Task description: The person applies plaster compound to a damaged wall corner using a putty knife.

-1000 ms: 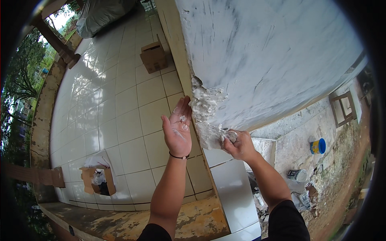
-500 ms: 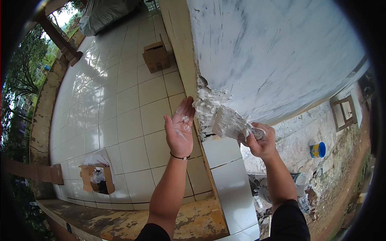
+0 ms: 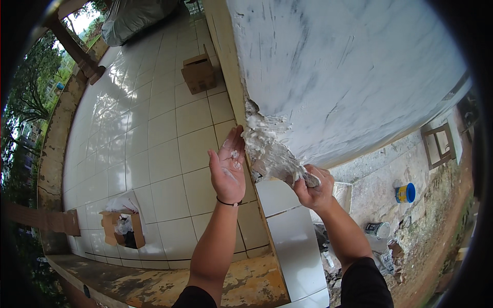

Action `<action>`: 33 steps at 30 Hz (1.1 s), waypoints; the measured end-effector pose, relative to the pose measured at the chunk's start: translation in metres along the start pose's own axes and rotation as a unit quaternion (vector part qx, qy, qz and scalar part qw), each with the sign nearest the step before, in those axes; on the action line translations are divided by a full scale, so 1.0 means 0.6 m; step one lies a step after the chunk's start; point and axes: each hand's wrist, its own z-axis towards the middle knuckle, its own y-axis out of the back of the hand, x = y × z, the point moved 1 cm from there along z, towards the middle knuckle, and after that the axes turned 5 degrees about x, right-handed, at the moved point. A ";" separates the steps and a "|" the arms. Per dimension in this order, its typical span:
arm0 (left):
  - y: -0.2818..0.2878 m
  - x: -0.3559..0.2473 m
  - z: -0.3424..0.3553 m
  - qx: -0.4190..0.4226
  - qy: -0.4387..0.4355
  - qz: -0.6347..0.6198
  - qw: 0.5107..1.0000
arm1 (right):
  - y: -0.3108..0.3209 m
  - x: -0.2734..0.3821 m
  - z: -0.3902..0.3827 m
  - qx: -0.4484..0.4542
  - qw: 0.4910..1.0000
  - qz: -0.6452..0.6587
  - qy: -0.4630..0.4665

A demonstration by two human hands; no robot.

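My right hand (image 3: 317, 190) is closed around the stubby handle of a putty knife (image 3: 281, 167), whose blade is coated in white plaster. The blade presses against the broken lower corner of the wall (image 3: 308, 66), where thick wet plaster (image 3: 264, 134) is heaped in ridges. On the other side of that edge, my left hand (image 3: 229, 172) is held flat, palm showing, fingers stretched toward the corner. Bits of white plaster stick to its palm and fingers, and its fingertips are close beside the wall edge. I cannot tell whether they touch it.
White tiles (image 3: 287, 226) cap the ledge below the corner. On the tiled floor to the left are a cardboard box (image 3: 198, 76) and an open box with plastic bags (image 3: 122, 228). To the right lie a blue bucket (image 3: 405, 192), a paint can (image 3: 379, 229), rubble and a wooden frame (image 3: 438, 142).
My right hand has moved left and slightly down, bringing the putty knife closer to the corner edge. The left hand stays almost in place, still flat.
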 end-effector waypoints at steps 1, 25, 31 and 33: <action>-0.003 -0.001 0.000 -0.006 -0.003 0.004 1.000 | -0.001 0.003 0.000 -0.001 1.000 -0.005 -0.003; 0.004 0.005 0.000 0.002 -0.011 0.002 1.000 | -0.008 -0.006 -0.071 0.092 0.993 0.023 -0.074; 0.005 0.002 -0.002 -0.002 -0.002 0.005 1.000 | 0.001 -0.005 -0.057 -0.011 0.989 0.135 -0.054; 0.010 0.000 0.001 -0.010 0.007 0.001 1.000 | -0.020 -0.015 -0.053 -0.049 0.991 0.118 -0.047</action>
